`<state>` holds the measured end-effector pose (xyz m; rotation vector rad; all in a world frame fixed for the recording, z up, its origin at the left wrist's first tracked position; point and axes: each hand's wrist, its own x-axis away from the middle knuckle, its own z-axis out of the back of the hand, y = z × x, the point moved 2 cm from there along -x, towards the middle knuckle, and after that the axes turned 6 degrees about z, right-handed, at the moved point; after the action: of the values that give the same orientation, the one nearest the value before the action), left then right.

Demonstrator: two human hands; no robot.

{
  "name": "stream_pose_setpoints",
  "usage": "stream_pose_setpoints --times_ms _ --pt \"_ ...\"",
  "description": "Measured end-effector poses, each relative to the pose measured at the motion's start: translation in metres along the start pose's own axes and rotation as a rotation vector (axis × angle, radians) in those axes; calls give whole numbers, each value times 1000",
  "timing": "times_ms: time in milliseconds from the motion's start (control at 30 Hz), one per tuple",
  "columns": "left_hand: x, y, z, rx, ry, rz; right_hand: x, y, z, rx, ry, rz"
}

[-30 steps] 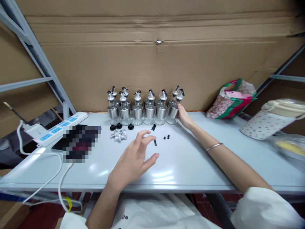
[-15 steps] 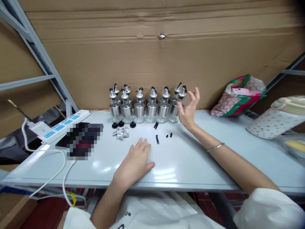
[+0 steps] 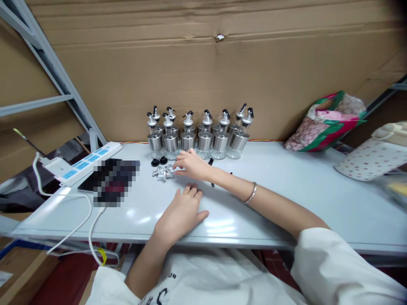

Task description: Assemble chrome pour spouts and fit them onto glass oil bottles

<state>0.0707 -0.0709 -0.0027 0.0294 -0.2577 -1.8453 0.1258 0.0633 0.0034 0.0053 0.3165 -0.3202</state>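
My left hand (image 3: pixel 182 210) lies flat on the table near its front edge, fingers spread, holding nothing. My right hand (image 3: pixel 192 164) reaches across to the left, its fingers apart at the right side of a small pile of silver pourer spouts (image 3: pixel 163 173). Whether its fingertips touch the spouts I cannot tell. Behind the pile sit black round stoppers (image 3: pixel 163 160). Several glass oil bottles (image 3: pixel 204 140) with steel bands and pourer tops stand in rows at the back. A black lever piece (image 3: pixel 210 162) shows behind my right wrist; other small black parts are mostly hidden by the forearm.
At the left are a white power strip (image 3: pixel 92 163), a dark device (image 3: pixel 114 186), partly pixelated, and white cables (image 3: pixel 92 224). To the right stand a patterned bag (image 3: pixel 324 123) and a dotted white jug (image 3: pixel 372 156). Cardboard (image 3: pixel 178 72) walls the back.
My right hand has moved from beside the rightmost bottles, left and down, to the silver spouts. My left hand stays flat in place. The view has shifted slightly.
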Motion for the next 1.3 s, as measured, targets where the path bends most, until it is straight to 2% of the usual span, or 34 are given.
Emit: stream_pose_setpoints --times_ms 233,333,433,633,800,867,967,1033,1167,1300 --pt "-1 -2 -2 3 32 -34 -10 -8 -7 -53 -83 -58" --pt "-1 -2 -1 20 48 -38 -5 -9 -4 -145 -72 -62" --pt "-1 -3 -2 35 54 -48 13 -7 9 -353 15 -64" --pt "-1 -4 -2 42 49 -88 69 3 38 -594 154 -243" --pt "2 -1 8 83 78 -33 99 10 34 -959 229 -465" --pt "2 0 12 109 125 -38 102 9 31 -1081 257 -496" --pt "2 2 15 139 230 -138 100 2 29 -1200 281 -490" --pt "1 3 16 135 247 -193 98 -4 29 -1238 279 -473" --pt "0 4 14 121 218 -218 98 -14 30 -1240 272 -470" --pt "1 4 13 69 193 -197 101 -11 36 -1101 213 -382"
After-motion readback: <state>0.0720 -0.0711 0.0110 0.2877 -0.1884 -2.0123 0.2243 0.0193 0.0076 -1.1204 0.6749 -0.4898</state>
